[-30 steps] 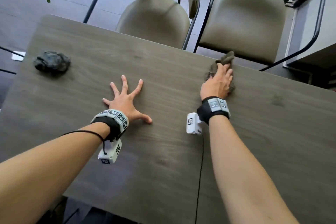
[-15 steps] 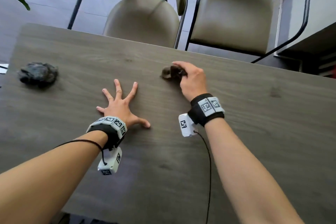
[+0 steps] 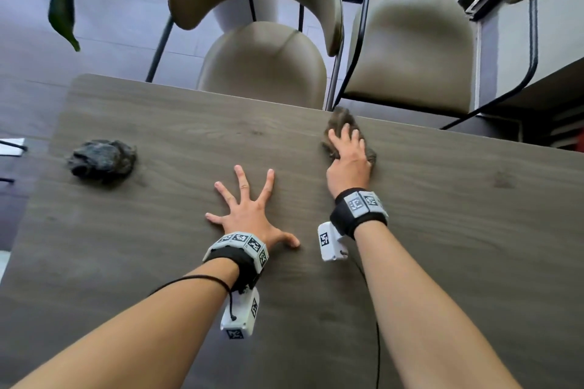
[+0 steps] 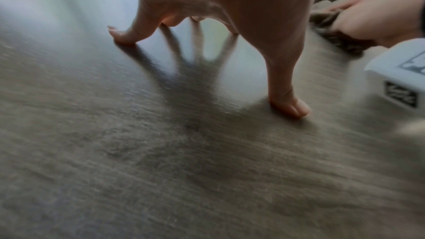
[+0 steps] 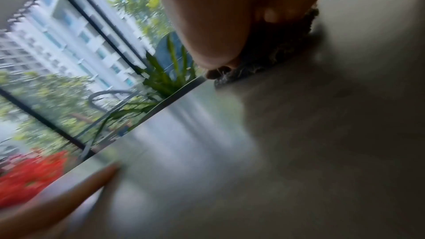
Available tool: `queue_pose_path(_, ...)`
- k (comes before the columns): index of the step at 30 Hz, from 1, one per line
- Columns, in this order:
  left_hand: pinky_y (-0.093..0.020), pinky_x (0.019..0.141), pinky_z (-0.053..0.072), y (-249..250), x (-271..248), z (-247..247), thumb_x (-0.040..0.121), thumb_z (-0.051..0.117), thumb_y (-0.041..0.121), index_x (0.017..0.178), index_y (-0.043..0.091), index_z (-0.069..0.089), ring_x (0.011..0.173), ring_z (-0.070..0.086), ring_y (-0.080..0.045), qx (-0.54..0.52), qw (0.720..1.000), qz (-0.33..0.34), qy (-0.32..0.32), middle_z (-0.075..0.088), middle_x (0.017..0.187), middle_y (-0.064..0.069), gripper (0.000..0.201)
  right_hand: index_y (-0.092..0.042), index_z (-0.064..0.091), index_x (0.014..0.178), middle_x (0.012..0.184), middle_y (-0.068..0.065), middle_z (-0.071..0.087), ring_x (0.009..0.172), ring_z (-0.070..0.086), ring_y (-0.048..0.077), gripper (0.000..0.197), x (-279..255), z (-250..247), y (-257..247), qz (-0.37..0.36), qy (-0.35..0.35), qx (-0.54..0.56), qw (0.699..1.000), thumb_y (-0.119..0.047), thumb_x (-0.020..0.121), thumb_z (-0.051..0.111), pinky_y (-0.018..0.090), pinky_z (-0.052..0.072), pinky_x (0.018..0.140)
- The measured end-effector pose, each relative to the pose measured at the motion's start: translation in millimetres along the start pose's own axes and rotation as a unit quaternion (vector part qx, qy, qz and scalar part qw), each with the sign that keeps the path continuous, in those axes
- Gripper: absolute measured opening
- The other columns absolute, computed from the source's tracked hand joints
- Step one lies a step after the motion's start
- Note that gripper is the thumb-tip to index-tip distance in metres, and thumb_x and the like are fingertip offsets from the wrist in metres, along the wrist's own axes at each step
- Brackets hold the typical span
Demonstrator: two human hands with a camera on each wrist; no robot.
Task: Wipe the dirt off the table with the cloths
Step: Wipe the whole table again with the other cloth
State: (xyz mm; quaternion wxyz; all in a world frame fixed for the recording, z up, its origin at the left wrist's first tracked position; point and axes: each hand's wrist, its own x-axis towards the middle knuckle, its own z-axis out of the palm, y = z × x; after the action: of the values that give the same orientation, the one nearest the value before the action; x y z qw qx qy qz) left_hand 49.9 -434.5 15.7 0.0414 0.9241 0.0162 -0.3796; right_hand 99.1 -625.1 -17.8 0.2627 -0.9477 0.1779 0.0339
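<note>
1. Head view: the right hand (image 3: 349,164) lies palm-down on a crumpled grey-brown cloth (image 3: 343,118) at the far edge of the grey-brown wood-grain table (image 3: 458,230), fingers extended over it and pressing it flat rather than curled round it.
2. The cloth's far end sticks out past the fingertips, right at the table edge, in front of the gap between two beige padded chairs with black metal frames (image 3: 262,60).
3. The left hand (image 3: 249,211) is spread wide on the tabletop near the middle, fingers straight and splayed, holding nothing.
4. Left wrist view: the fingertips (image 4: 122,36) and thumb touch the table (image 4: 161,152) while the palm arches above it; the right hand (image 4: 379,15) on its cloth (image 4: 326,15) shows at the right edge.
5. Right wrist view: blurred; the cloth (image 5: 276,48) sits under the right hand (image 5: 214,24), touching the table (image 5: 299,152).
6. A second, dark grey crumpled cloth (image 3: 102,159) lies untouched toward the table's left end, well apart from both hands.
7. A green plant leaf (image 3: 63,6) hangs at the upper left.
</note>
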Motion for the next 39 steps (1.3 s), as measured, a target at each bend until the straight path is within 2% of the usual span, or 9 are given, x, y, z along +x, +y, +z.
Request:
queue_pose_path(5,-0.083,0.102,0.02,0.0,3.1,-1.2,0.053,0.079,0.079,0.143,0.06,-0.029,0.144,-0.028,-0.05,-0.01,1.0,0.001,-0.012,-0.053,0.149,-0.002,0.142,-0.03,0.056,0.135,0.156,-0.007,0.031,0.146,0.022,0.02,0.067,-38.1,41.1,-43.6,-0.092,-0.076,0.057,0.991,0.01,0.082,0.045,0.027,0.011,0.118)
queue_pose_path(9,-0.085,0.1,0.018,-1.1,1.2,-2.4,0.041,0.083,0.078,0.142,0.06,-0.031,0.143,-0.031,-0.05,-0.02,1.0,0.001,-0.02,-0.055,0.147,-0.002,0.153,-0.033,0.056,0.134,0.154,-0.013,0.033,0.146,0.024,0.016,0.076,-50.7,40.9,-25.5,-0.124,-0.125,0.067,0.982,0.014,0.077,0.041,0.038,0.021,0.12)
queue_pose_path(13,-0.086,0.098,0.019,-0.4,0.8,-2.3,0.034,0.083,0.081,0.139,0.061,-0.033,0.143,-0.03,-0.05,-0.026,1.0,0.003,-0.018,-0.055,0.147,-0.002,0.158,-0.03,0.061,0.129,0.15,-0.011,0.04,0.143,0.032,0.015,0.074,-51.4,14.5,9.6,-0.157,-0.129,0.043,0.978,0.017,0.075,0.04,0.032,0.022,0.119)
queue_pose_path(18,-0.087,0.098,0.017,-1.4,0.8,-0.8,0.033,0.084,0.079,0.139,0.062,-0.033,0.143,-0.032,-0.051,-0.03,0.999,0.003,-0.017,-0.056,0.146,-0.003,0.158,-0.015,0.07,0.117,0.13,0.008,0.062,0.123,0.056,0.022,0.06,-19.0,-59.4,77.0,-0.041,0.077,0.089,0.992,0.015,0.072,0.041,0.016,0.03,0.11)
queue_pose_path(24,-0.086,0.1,0.017,-0.1,0.5,0.0,0.035,0.084,0.079,0.139,0.062,-0.033,0.142,-0.033,-0.05,-0.029,0.999,-0.003,-0.013,-0.056,0.146,-0.001,0.157,-0.027,0.051,0.139,0.154,0.004,0.035,0.134,0.041,0.032,0.058,1.4,-64.4,115.2,0.218,0.082,0.013,0.972,-0.002,0.087,0.051,0.039,0.031,0.109)
queue_pose_path(28,-0.086,0.1,0.016,0.1,-1.2,-1.0,0.034,0.084,0.079,0.139,0.063,-0.031,0.143,-0.033,-0.049,-0.025,0.999,-0.009,-0.018,-0.056,0.146,0.0,0.157,-0.029,0.057,0.134,0.154,0.003,0.036,0.137,0.036,0.032,0.063,-19.8,-20.1,51.3,0.127,0.082,0.044,0.988,0.005,0.081,0.052,0.039,0.031,0.108)
queue_pose_path(33,-0.085,0.101,0.016,2.0,-0.6,-3.7,0.035,0.083,0.081,0.137,0.064,-0.033,0.143,-0.033,-0.048,-0.018,0.999,-0.018,-0.026,-0.057,0.145,0.002,0.155,-0.032,0.061,0.13,0.153,-0.006,0.037,0.143,0.029,0.022,0.067,-56.9,18.5,-3.7,-0.096,-0.101,0.047,0.989,0.009,0.078,0.047,0.033,0.023,0.116)
queue_pose_path(36,-0.085,0.102,0.016,2.1,-2.1,-4.2,0.033,0.082,0.082,0.136,0.066,-0.033,0.143,-0.033,-0.047,-0.018,0.999,-0.022,-0.028,-0.057,0.145,0.004,0.155,-0.023,0.072,0.114,0.139,0.0,0.055,0.134,0.045,0.017,0.062,-41.0,-6.2,1.2,-0.087,-0.134,0.174,0.972,0.015,0.075,0.043,0.018,0.022,0.114)
queue_pose_path(39,-0.084,0.102,0.018,2.3,-3.3,-4.0,0.03,0.08,0.084,0.135,0.067,-0.033,0.144,-0.032,-0.046,-0.013,0.999,-0.022,-0.02,-0.055,0.147,0.005,0.155,-0.016,0.073,0.111,0.13,0.005,0.063,0.122,0.056,0.018,0.057,-8.8,-45.0,26.8,-0.042,-0.036,0.194,0.979,0.015,0.074,0.043,0.014,0.03,0.108)
